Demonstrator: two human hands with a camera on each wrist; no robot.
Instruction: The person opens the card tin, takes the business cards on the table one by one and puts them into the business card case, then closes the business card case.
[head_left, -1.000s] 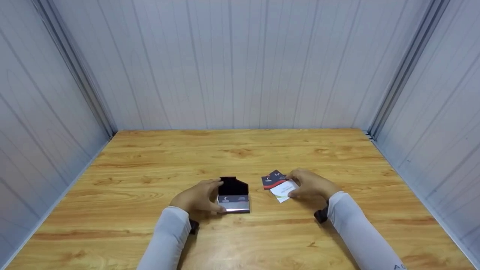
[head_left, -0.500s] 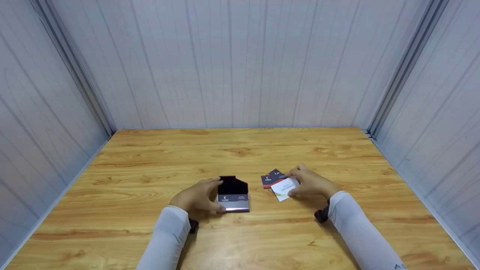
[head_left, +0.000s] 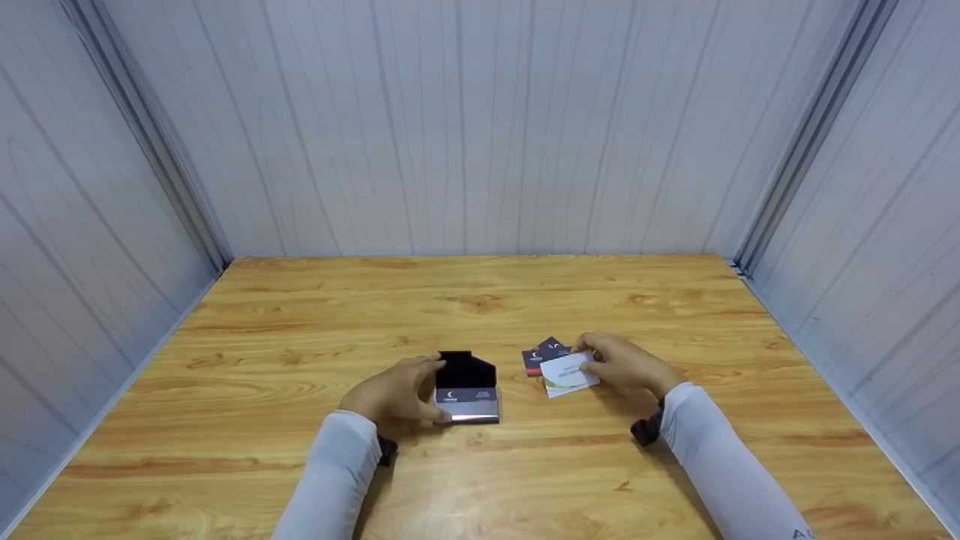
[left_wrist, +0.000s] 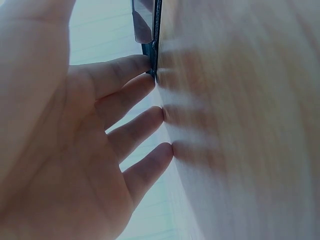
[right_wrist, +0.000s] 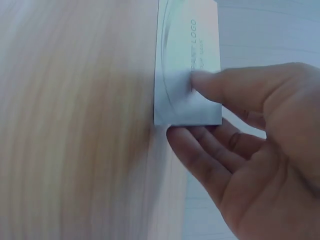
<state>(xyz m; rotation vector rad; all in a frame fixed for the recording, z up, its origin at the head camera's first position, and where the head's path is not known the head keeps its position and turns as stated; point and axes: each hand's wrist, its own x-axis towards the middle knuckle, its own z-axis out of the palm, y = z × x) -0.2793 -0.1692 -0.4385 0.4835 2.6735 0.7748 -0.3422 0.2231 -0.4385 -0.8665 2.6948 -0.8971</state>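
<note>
White card (head_left: pixel 568 373) is pinched betw. thumb & fingers of your right hand (head_left: pixel 626 365), just above the desk (head_left: pixel 300 465), over dark cards (head_left: pixel 541 354). Left hand (head_left: pixel 394 395) steadies the open card case (head_left: pixel 466 388), fingers straight.

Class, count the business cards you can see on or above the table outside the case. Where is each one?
3, perhaps more hidden: a white card pinched in the right hand, and two dark cards overlapping on the table just behind it.
</note>
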